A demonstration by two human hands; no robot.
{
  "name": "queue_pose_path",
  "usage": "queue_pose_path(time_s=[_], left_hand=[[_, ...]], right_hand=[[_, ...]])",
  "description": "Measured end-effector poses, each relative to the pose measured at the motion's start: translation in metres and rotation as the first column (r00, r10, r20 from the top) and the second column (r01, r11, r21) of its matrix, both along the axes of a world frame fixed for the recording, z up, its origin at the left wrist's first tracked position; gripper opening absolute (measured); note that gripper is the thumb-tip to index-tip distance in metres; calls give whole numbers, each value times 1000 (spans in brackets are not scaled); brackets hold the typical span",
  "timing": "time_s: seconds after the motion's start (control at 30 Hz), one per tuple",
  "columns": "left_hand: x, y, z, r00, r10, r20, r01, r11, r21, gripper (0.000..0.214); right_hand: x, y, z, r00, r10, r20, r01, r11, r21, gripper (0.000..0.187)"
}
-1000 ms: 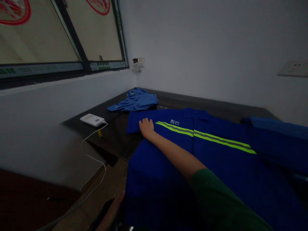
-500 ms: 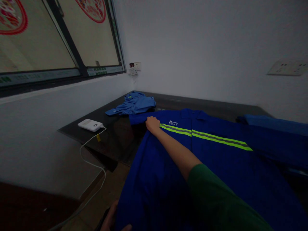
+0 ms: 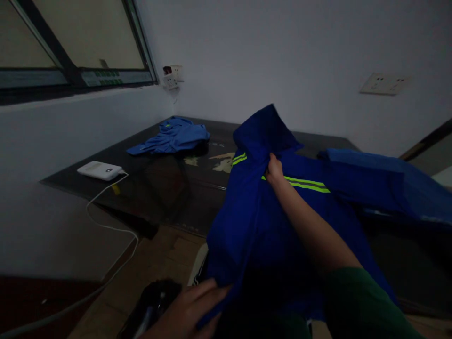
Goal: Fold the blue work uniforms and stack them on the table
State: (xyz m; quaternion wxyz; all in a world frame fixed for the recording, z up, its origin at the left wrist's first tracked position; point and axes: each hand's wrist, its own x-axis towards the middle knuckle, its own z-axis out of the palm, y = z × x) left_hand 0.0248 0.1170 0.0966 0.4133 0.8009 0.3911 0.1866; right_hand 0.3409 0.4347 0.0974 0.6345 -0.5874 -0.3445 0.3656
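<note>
The dark surface [image 3: 165,188] carries the blue work jacket [image 3: 261,235], which lies across its near edge with the lower part hanging off toward the person. One side is drawn up into a peak over the yellow reflective stripes [image 3: 303,182]. A second dark blue garment [image 3: 381,181] lies just beside the jacket on the right, and a lighter blue garment [image 3: 173,136] sits well apart at the far corner. The right hand [image 3: 273,168] is closed, pinching the raised fabric at the stripe. The left hand [image 3: 190,306], dim at the bottom of the view, appears to have its fingers curled on the jacket's lower edge. To turn this side over cleanly, both hands would likely do best to travel together and keep the cloth taut between them, so that the fold line runs straight down the jacket and the hanging hem does not drag or bunch. The neighbouring garment should stay clear of it. A white power bank [image 3: 100,170] with its cable [image 3: 106,221] rests near the surface's left corner. Half a second ago the jacket lay flat with the right hand resting at the stripe's left end; since then that side has been lifted and pulled toward the middle, and the left hand has come further into view.
</note>
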Motion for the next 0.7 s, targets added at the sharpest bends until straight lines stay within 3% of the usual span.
queue_pose_path(time_s=[0.17,0.33,0.4,0.43,0.5,0.57,0.6,0.7], left_hand=[[15,2,-37,996,-8,-88,7,1000,-20,46],[18,-3,-55,989,-105,-100,84,977,-196,61],[14,-1,-59,993,-94,-68,72,960,-272,53],[11,1,-62,998,-31,-54,14,957,-290,44],[3,10,-73,974,225,-36,-227,939,-259,47],[-3,22,-87,869,494,1,-485,853,-194,54],[-4,28,-94,821,569,32,-554,811,-189,58],[4,38,-107,807,579,111,-516,785,-343,76]], right_hand=[[15,-36,-23,993,113,41,-104,977,-184,40],[19,-51,-14,966,258,-5,-256,955,-146,37],[18,-57,-10,951,297,88,-284,949,-136,42],[17,-61,-9,929,321,185,-297,944,-145,46],[12,-70,-9,818,388,424,-342,922,-183,52],[4,-80,-11,629,452,632,-384,888,-252,54],[0,-85,-12,527,471,707,-382,875,-298,56],[-11,-94,-14,276,518,809,-319,844,-432,64]])
